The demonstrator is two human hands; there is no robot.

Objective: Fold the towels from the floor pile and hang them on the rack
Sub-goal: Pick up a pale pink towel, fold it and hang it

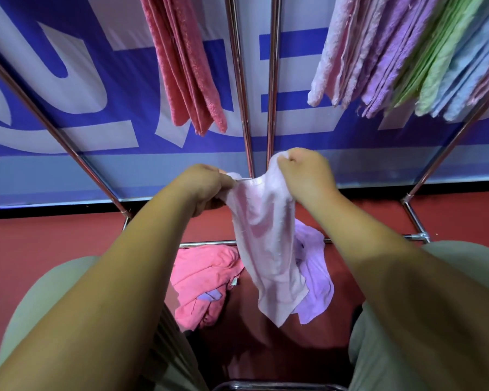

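A pale pink towel [266, 244] hangs crumpled in the air in front of me. My left hand [203, 187] grips its top edge on the left, and my right hand [308, 173] grips its top edge on the right. Below it on the red floor lie a bright pink towel [201, 280] and a lilac towel [316, 280], the lilac one partly hidden behind the hanging towel. The metal rack [240, 88] rises ahead. Folded coral towels [187, 69] hang on it at upper middle, and several pastel towels [407, 57] hang at upper right.
A blue and white banner [68, 94] covers the wall behind the rack. The rack's base bars [415, 218] run along the red floor [40, 249]. My knees in pale green trousers [435, 334] flank the pile. A metal rim [280, 386] shows at the bottom edge.
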